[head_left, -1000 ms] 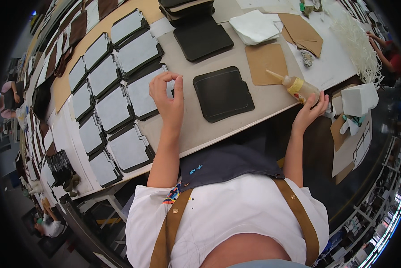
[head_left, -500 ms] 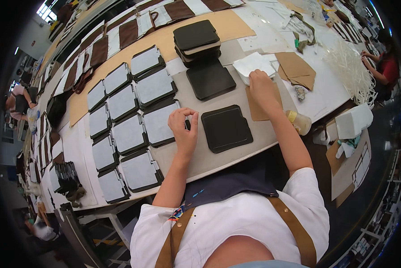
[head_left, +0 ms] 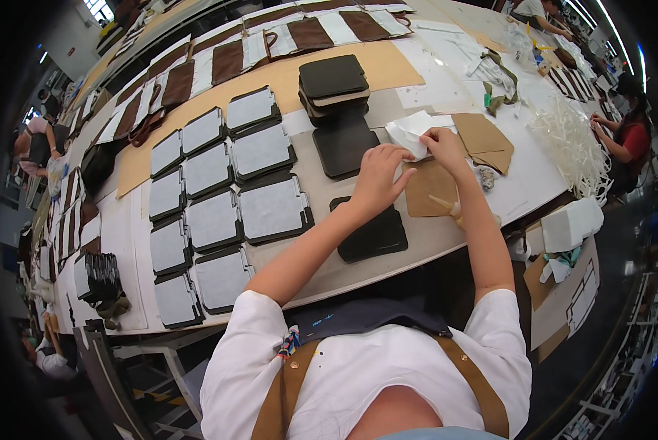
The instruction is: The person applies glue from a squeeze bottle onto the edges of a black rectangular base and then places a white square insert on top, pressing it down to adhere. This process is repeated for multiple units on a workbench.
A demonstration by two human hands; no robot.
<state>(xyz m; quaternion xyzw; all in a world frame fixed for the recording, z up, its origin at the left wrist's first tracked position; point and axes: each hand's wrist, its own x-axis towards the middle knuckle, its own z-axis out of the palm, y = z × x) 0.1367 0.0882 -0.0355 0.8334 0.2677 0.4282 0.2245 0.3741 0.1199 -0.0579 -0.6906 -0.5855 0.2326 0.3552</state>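
Observation:
A stack of white sheets point(head_left: 408, 130) lies right of the middle of the table. My right hand point(head_left: 448, 150) pinches the lifted near edge of a white sheet. Beside it, my left hand point(head_left: 379, 177) reaches across with fingers stretched out and thumb apart, its fingertips at the same sheet's near edge. Under my left forearm lies a black flat panel point(head_left: 379, 240), partly covered by the arm. A brown card point(head_left: 430, 192) lies just below the hands. Close to my right forearm, a pale yellow pointed object point(head_left: 446, 203) is partly hidden by the arm.
Black pieces topped with light grey sheets point(head_left: 210, 213) stand in rows at left. A stack of black panels point(head_left: 333, 77) rises beyond another black panel point(head_left: 344, 147). Brown cards point(head_left: 483, 141) and a heap of white strips point(head_left: 571, 147) lie at right. A person point(head_left: 630, 139) works beyond.
My left hand has moved right, from beside the grey-topped pieces to the white sheets. My right hand now lifts a sheet's edge. The view has shifted slightly.

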